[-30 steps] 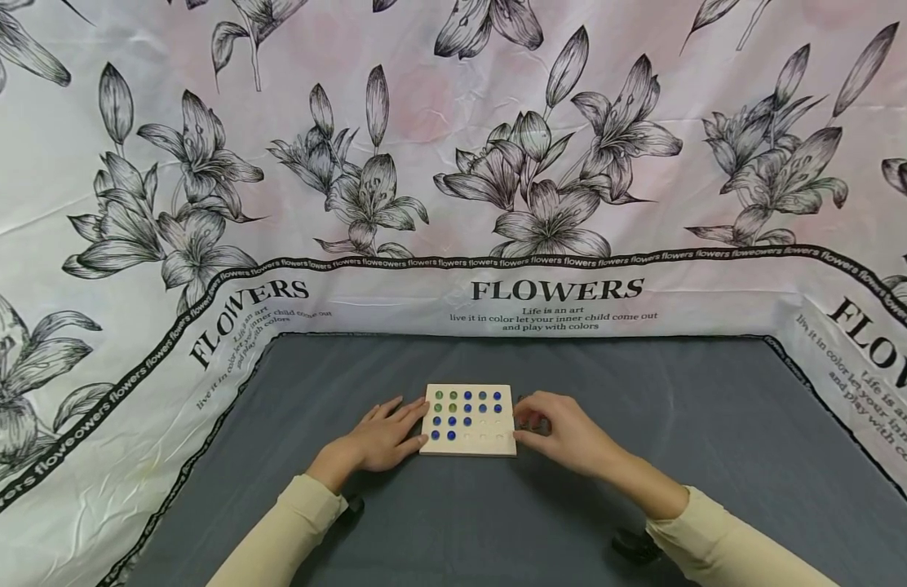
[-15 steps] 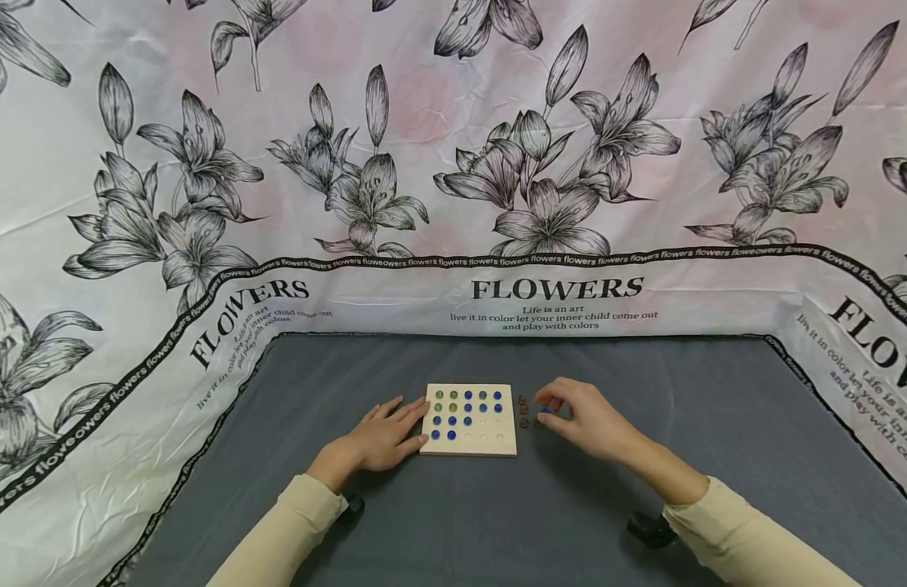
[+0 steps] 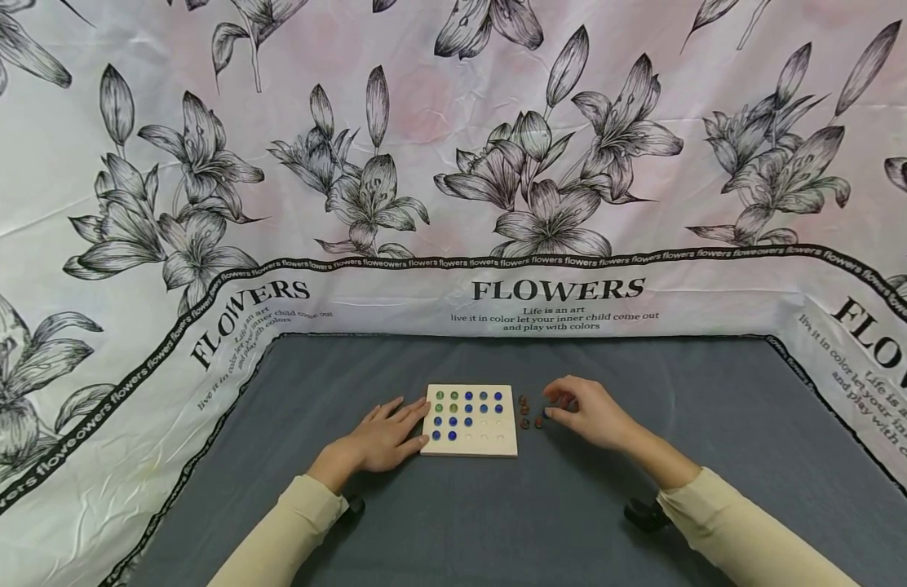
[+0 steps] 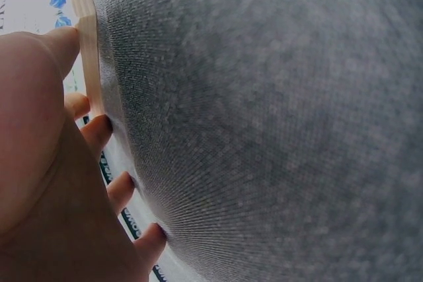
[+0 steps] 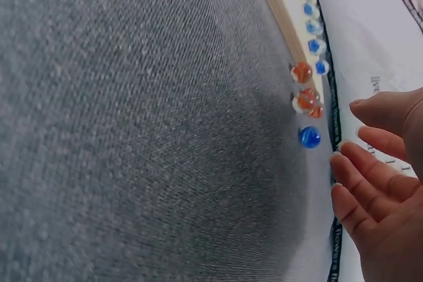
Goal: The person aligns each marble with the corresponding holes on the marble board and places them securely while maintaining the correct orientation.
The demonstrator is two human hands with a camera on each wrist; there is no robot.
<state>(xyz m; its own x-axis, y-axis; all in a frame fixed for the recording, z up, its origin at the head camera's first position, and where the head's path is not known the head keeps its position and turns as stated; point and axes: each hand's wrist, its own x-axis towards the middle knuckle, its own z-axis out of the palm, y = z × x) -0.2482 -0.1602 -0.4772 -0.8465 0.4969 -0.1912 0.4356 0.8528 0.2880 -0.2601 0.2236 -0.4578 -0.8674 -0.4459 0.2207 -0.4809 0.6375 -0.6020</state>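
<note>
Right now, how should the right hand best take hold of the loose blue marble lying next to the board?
Probably pinch the blue marble across its middle with thumb and forefinger, coming from above on its right, where the right hand already hovers open. It is round and lies free on the grey cloth; orange marbles crowd the side toward the wooden board.

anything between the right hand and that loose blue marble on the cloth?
Nothing visible. In the right wrist view the blue marble lies on bare grey cloth, a clear gap from the right hand's fingertips. The orange marbles sit beyond it, toward the wooden board, not in the way.
</note>
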